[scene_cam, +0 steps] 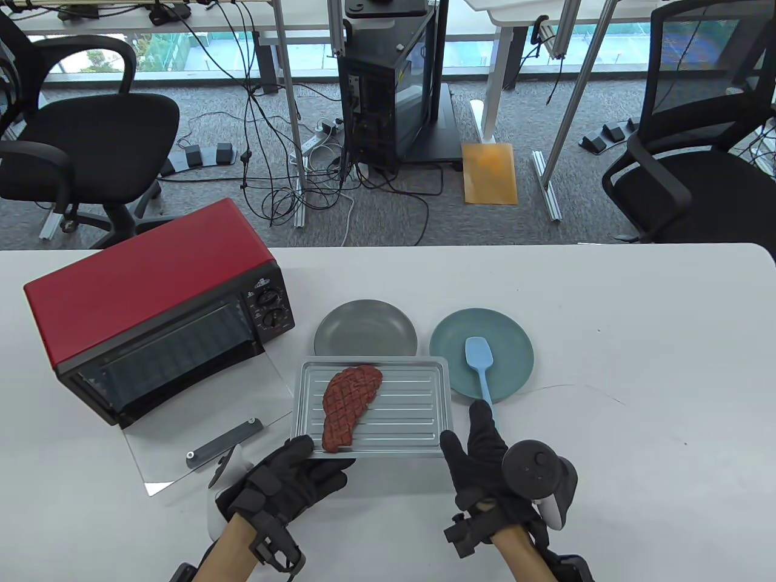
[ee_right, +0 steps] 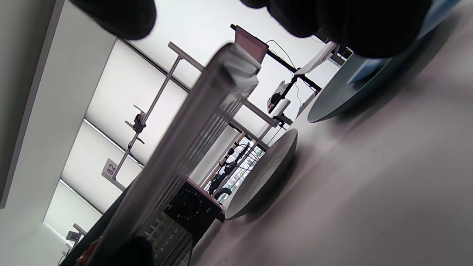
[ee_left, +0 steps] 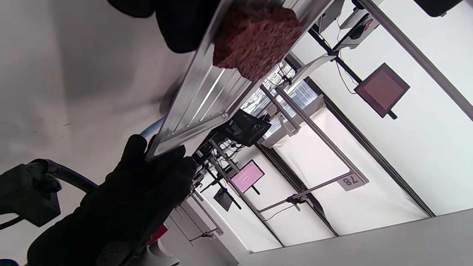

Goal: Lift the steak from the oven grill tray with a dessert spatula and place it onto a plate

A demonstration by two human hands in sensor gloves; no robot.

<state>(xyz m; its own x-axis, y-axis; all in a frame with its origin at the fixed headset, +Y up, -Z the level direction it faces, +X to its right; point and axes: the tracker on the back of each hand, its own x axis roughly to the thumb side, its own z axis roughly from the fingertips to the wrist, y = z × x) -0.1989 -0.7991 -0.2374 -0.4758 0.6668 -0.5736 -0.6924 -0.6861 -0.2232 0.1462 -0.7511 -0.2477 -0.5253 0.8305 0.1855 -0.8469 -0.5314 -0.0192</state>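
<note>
The reddish-brown steak (scene_cam: 350, 403) with its grill marks lies on the left half of the ribbed silver oven grill tray (scene_cam: 412, 412). My left hand (scene_cam: 308, 453) grips the tray's front-left corner, thumb on the rim; the steak (ee_left: 255, 44) shows close up in the left wrist view. A light-blue dessert spatula (scene_cam: 479, 361) lies on the teal plate (scene_cam: 512, 357), its handle pointing at me. My right hand (scene_cam: 467, 427) is spread with straight fingers: the thumb is at the tray's front-right corner and the fingertips (scene_cam: 482, 415) lie over the handle's end. An empty grey plate (scene_cam: 365, 330) sits behind the tray.
A red toaster oven (scene_cam: 157, 303) stands at the left with its glass door (scene_cam: 206, 424) folded down onto the table, close to my left hand. The white table's far edge (scene_cam: 424, 245) runs behind the plates. Office chairs and desks stand beyond it.
</note>
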